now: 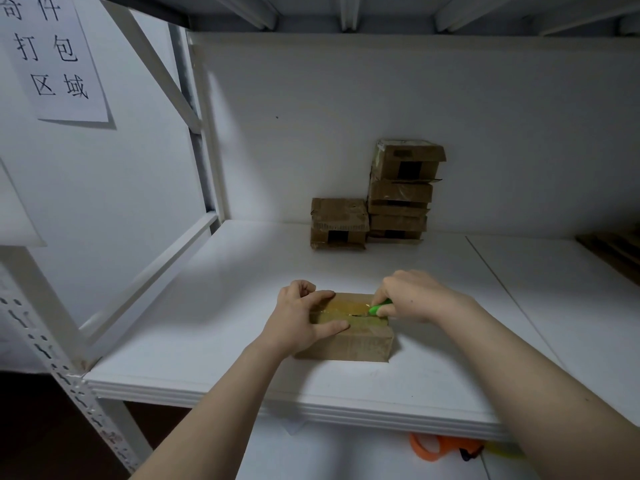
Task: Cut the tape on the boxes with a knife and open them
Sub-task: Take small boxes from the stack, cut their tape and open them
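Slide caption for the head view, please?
The left hand steadies a taped cardboard box while the right hand holds a green knife to its tape.

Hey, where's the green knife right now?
Head view, centre: the green knife is gripped in the right hand, on the taped top of the front box near its right edge, across from the left hand steadying the box.

I face a white metal rack. Work surface: white shelf board (225, 348), lower centre, with a seam (500, 282) crossing its right part and a brighter patch of light mid-frame. Back panel (381, 98) plain white. Ribbed underside of the upper shelf (346, 12) along the top edge. Perforated upright (59, 368) lower left; diagonal brace (152, 64) upper left. Paper sign (55, 57) with printed characters, upper left. Floor (34, 427) dark, lower left
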